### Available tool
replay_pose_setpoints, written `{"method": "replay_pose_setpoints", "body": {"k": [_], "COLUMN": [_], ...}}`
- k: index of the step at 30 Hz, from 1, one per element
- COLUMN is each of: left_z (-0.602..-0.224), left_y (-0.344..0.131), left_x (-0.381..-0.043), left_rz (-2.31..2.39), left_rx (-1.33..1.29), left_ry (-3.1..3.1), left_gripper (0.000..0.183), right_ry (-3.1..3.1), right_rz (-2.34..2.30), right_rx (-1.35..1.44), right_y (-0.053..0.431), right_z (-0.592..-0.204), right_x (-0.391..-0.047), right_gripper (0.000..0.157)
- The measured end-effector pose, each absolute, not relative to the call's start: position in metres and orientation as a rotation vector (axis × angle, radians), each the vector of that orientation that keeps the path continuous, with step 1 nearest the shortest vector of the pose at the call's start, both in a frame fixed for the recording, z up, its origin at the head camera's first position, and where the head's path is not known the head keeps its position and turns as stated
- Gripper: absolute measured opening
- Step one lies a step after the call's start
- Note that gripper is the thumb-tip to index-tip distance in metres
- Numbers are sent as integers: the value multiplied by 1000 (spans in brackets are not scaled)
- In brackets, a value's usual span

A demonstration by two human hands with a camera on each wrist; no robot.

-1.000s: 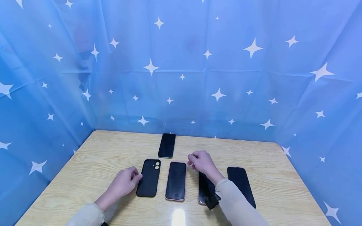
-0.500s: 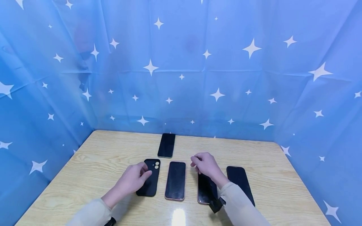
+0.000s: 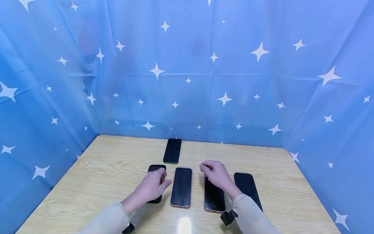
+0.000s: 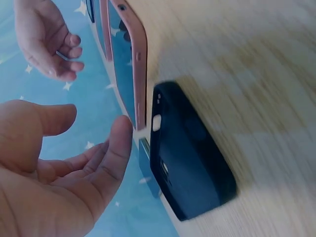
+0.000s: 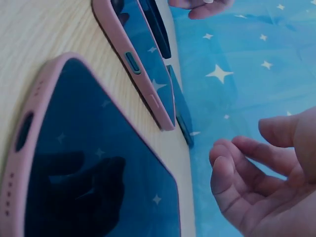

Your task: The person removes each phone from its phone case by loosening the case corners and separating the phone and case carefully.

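In the head view my left hand (image 3: 150,186) hovers over a black phone case (image 3: 155,199), hiding much of it. The left wrist view shows this case (image 4: 192,163) lying open side up, apart from my loosely bent fingers, which hold nothing. My right hand (image 3: 217,174) is above the upper end of a phone in a pink case (image 3: 214,196). Thumb and fingers stand apart with nothing between them in the right wrist view, and the screen (image 5: 98,163) mirrors the hand. Between the hands lies another phone in a pink case (image 3: 181,187), screen up.
A dark phone (image 3: 172,150) lies near the back edge of the wooden table (image 3: 117,156). At the right, partly behind the right forearm, is another dark phone or case (image 3: 247,187). A blue curtain with white stars (image 3: 187,65) hangs behind the table.
My left hand has moved right from the black case's left edge to over it. My right hand has shifted slightly right and nearer. The phones and the case stay where they were.
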State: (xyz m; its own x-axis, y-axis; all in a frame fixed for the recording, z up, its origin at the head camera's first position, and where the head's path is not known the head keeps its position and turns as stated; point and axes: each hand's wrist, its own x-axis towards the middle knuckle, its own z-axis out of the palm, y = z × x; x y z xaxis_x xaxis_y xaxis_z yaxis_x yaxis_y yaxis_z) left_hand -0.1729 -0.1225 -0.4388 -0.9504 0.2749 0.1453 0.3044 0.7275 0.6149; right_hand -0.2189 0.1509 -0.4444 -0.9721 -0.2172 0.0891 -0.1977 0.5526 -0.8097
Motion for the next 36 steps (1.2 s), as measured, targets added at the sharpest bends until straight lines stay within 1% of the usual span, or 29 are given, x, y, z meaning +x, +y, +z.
{"method": "replay_pose_setpoints", "body": {"k": [6, 11, 13, 18, 20, 24, 27, 29, 32, 36], "left_z": [-444, -446, -446, -447, -447, -448, -449, -450, -452, -453], "left_y": [-109, -97, -93, -85, -82, -78, -74, -72, -68, -63], "left_x": [-173, -170, -170, -173, -175, -179, -181, -183, -185, -186], "left_rz": [-1086, -1092, -1068, -954, -930, -900, -870, -847, -813, -741], "left_rx": [-477, -472, -452, -377, -358, -347, -343, -327, -292, -278], "left_ry": [-2989, -3015, -3038, -3131, -3157, -3196, -3216, -3227, -3245, -3262], "left_gripper": [36, 33, 35, 63, 70, 66, 60, 60, 68, 90], "right_ry": [2797, 2788, 2789, 2789, 2786, 2779, 2772, 2767, 2766, 2780], "right_rz": [-1401, -1417, -1415, -1435, -1445, -1444, -1442, -1444, -1447, -1442], "right_rx": [-379, -351, -349, -351, -354, -356, -345, -342, -346, -363], "right_y": [154, 156, 156, 156, 156, 154, 153, 153, 152, 153], "right_z": [-447, -451, -452, -456, -457, -461, -463, -464, -465, -465], "right_x": [-216, -214, -214, -212, -211, -210, -209, -208, -208, -208], "right_gripper": [20, 20, 19, 19, 18, 17, 17, 17, 17, 18]}}
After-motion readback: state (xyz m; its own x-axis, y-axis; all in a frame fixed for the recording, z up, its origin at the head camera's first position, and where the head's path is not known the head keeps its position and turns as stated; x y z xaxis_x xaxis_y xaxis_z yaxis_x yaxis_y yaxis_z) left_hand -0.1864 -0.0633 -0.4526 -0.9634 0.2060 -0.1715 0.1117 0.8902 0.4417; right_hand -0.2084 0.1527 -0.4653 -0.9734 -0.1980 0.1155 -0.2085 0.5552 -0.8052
